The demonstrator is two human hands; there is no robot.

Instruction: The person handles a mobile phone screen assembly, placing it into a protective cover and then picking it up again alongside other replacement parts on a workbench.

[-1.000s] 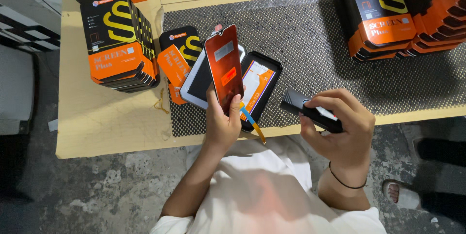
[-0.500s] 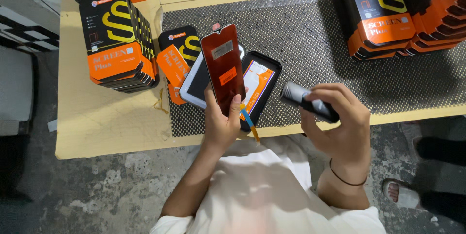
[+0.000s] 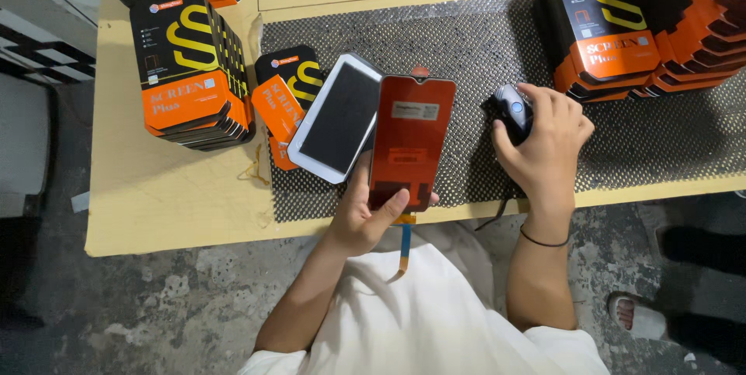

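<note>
Orange-backed phone screen point(image 3: 410, 142) gripped in left hand point(image 3: 364, 216), right hand point(image 3: 544, 142) clasping black scanner point(image 3: 513, 111) on mesh mat point(image 3: 466, 41)

**Hidden and cut-off areas**

The right hand point(image 3: 544, 146) covers most of the small black handheld device point(image 3: 513, 108); its shape cannot be determined. The left hand point(image 3: 361, 216) hides the lower edge of the red-backed phone screen panel point(image 3: 410, 138). The stacks of orange-and-black boxes point(image 3: 684, 17) are cut off by the top and right edges.
</note>
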